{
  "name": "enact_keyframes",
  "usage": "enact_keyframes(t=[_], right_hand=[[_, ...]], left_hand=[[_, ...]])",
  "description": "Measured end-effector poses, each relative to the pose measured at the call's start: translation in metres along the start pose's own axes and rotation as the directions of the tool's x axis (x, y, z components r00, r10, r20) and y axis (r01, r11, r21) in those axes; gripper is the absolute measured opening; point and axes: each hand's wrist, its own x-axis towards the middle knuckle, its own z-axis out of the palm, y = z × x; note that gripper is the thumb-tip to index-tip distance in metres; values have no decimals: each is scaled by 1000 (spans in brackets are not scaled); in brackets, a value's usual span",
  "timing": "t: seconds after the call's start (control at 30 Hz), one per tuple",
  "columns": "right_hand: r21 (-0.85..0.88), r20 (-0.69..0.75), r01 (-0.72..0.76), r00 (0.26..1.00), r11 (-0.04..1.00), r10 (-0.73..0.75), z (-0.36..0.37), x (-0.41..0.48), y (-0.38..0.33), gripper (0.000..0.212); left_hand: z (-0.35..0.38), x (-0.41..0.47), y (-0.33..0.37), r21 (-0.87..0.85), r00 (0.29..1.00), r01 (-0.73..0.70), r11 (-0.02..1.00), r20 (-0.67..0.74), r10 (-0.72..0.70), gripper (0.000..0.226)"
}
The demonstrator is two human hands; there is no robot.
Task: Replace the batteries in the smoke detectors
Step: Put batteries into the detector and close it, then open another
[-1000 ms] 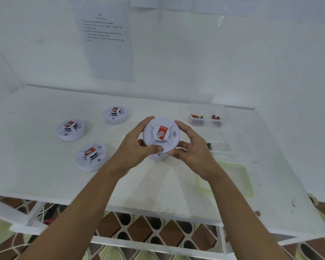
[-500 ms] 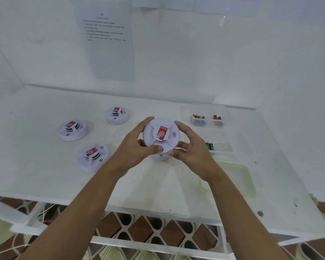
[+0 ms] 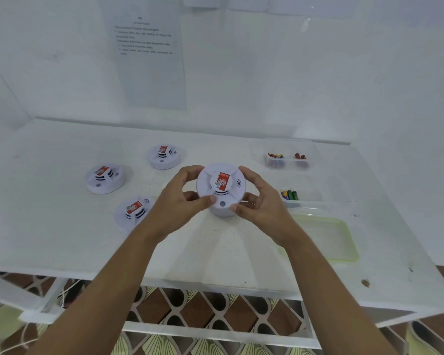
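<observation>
A round white smoke detector (image 3: pixel 221 188) with a red label on top is held above the middle of the white table (image 3: pixel 62 239). My left hand (image 3: pixel 181 201) grips its left rim with thumb in front and fingers behind. My right hand (image 3: pixel 260 203) grips its right rim the same way. Three more white smoke detectors lie on the table to the left: one at the back (image 3: pixel 163 156), one at the far left (image 3: pixel 104 178), one nearest my left wrist (image 3: pixel 133 213).
A clear box (image 3: pixel 287 160) with red and mixed batteries stands at the back right. A second clear box (image 3: pixel 292 196) holds green batteries beside my right hand. A pale green tray (image 3: pixel 328 237) lies at the right front. A printed sheet (image 3: pixel 149 52) hangs on the back wall.
The detector has been turned slightly clockwise between both hands, its red label now tilted a little more. Both hands keep the same grip and place.
</observation>
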Motion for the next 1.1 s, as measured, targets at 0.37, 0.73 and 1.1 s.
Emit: enact_keyframes(t=[0.37,0.73,1.1], right_hand=[[-18,-29,-23,999,1000,22,10,0,1,78],[-31,-56,-50,997,998,48,2,17,4,76],[-112,-53,-45,998,993,39,-28,49,2,67]], left_hand=[[-13,2,2,150,1000,-19,988,-18,22,59],[-6,19,0,204,999,-12,979,-32,19,58],[15,54,1,157,995,6,988,-96,9,64]])
